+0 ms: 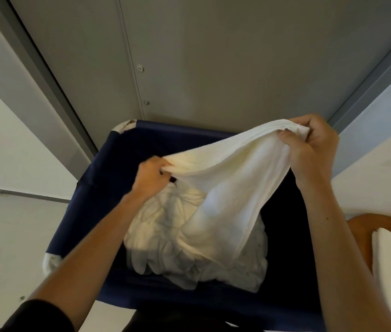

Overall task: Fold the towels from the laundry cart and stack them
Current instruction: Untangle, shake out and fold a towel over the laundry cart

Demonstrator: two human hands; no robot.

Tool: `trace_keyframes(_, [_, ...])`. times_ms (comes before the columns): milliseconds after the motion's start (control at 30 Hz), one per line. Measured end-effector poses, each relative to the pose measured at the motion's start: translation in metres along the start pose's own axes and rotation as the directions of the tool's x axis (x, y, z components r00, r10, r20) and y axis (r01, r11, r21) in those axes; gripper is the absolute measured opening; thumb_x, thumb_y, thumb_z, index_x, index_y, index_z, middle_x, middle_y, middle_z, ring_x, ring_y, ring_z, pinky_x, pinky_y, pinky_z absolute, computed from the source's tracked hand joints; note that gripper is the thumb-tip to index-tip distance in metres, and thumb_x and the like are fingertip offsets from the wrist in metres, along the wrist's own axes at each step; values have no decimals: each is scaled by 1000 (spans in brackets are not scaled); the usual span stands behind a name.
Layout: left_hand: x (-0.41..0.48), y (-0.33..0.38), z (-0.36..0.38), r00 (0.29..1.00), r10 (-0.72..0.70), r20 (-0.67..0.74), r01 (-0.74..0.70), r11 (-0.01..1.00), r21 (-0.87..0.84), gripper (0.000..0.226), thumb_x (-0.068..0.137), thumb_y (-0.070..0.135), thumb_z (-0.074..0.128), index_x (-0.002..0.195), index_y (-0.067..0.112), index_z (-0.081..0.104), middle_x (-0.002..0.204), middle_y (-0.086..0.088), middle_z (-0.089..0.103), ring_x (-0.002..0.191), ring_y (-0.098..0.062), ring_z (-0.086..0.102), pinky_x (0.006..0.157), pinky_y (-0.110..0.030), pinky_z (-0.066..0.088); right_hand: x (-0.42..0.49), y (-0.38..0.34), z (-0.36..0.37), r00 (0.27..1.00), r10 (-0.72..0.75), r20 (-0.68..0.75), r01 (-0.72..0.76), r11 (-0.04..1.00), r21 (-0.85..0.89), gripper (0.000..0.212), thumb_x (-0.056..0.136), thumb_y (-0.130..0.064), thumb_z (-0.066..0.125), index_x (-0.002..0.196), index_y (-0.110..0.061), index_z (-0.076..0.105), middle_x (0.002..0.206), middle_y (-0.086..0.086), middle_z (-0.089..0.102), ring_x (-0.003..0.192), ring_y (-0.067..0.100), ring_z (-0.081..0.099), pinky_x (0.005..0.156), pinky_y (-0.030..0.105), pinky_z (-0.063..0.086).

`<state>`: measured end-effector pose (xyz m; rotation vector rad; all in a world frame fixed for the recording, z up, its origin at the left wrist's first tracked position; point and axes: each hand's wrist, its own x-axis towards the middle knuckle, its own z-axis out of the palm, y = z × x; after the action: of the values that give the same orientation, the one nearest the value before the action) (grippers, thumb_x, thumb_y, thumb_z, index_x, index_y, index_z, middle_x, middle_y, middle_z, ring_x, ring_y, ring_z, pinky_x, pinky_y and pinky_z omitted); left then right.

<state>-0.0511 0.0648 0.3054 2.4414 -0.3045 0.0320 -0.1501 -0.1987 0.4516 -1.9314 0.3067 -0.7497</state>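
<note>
Gripping one towel (225, 178) edge with the left hand (152, 176) and right hand (314, 142), both closed on it, the person should have lifted it clear of the cart (94, 188) before folding.

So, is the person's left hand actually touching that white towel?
Touching. The head view shows the left hand with its fingers curled round one edge of the lifted towel, and the cloth bunches in that grip.

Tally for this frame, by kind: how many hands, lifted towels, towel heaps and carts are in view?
hands: 2 (left hand, right hand)
lifted towel: 1
towel heap, separate pieces uncountable: 1
laundry cart: 1
total: 5
</note>
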Motion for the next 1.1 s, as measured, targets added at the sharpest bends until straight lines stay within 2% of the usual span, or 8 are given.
trace_keyframes(133, [22, 17, -66, 931, -115, -348, 59, 984, -168, 8, 80, 4, 57, 83, 2, 65, 71, -5, 56, 67, -19, 51, 61, -19, 34, 2, 11, -9, 1000, 23, -18, -25, 993, -112, 6, 82, -4, 64, 85, -9, 61, 71, -12, 56, 59, -9, 50, 54, 4, 36])
trace_keyframes(267, [30, 38, -108, 904, -87, -419, -9, 975, -223, 11, 71, 13, 49, 73, 4, 55, 59, 4, 39, 53, -7, 35, 44, -10, 28, 1, 13, -7, 1000, 15, -17, -18, 983, -184, 7, 85, -5, 63, 87, -12, 60, 71, -15, 53, 60, -13, 50, 53, 3, 35])
trace_keyframes(467, [26, 52, -129, 935, -62, -348, -52, 950, -308, 11, 79, 6, 37, 70, 13, 36, 65, 7, 34, 58, -6, 30, 52, -23, 24, -3, 13, 1, 1000, 7, 1, -6, 976, -216, 10, 93, -12, 56, 103, -11, 57, 85, -11, 53, 70, -17, 49, 58, -1, 33])
trace_keyframes(567, [24, 52, -139, 968, -54, -247, -33, 942, -335, 10, 72, 15, 43, 77, 11, 35, 68, 7, 35, 60, -7, 30, 52, -26, 25, -7, 13, 6, 1000, 8, 6, -6, 981, -194, 19, 99, -15, 48, 114, -5, 50, 95, -6, 51, 72, -17, 47, 60, -1, 33])
trace_keyframes(667, [24, 49, -151, 997, -9, -75, -12, 960, -280, 18, 80, 11, 54, 90, 11, 38, 76, 6, 40, 68, -11, 39, 56, -28, 32, -8, 16, 11, 999, 49, -14, -51, 988, -145, 20, 100, -17, 43, 118, -6, 44, 88, -15, 46, 70, -23, 45, 59, -1, 35])
trace_keyframes(800, [26, 45, -164, 995, 36, 97, -19, 985, -171, 25, 89, 6, 60, 102, 11, 39, 89, 4, 46, 77, -11, 45, 59, -24, 37, -12, 14, 19, 991, 115, -67, -119, 991, -65, 11, 101, -15, 38, 112, -15, 39, 87, -16, 42, 68, -20, 46, 57, 0, 36])
trace_keyframes(967, [30, 37, -173, 988, 102, 112, -83, 983, -162, 49, 88, 15, 68, 132, 18, 46, 114, 5, 53, 95, -10, 53, 70, -14, 41, -15, 5, 17, 971, 235, -40, -228, 965, 134, 21, 83, -23, 45, 103, -20, 36, 88, -13, 41, 76, -1, 43, 54, 5, 38])
trace_keyframes(1100, [30, 36, -158, 994, 5, 113, 46, 895, -443, 13, 87, 12, 68, 100, 13, 67, 84, 14, 69, 72, 4, 65, 62, -9, 49, -21, 7, -2, 953, 300, 34, -300, 928, 220, 44, 63, -19, 52, 107, -20, 43, 95, -8, 50, 81, 6, 52, 58, 15, 45])
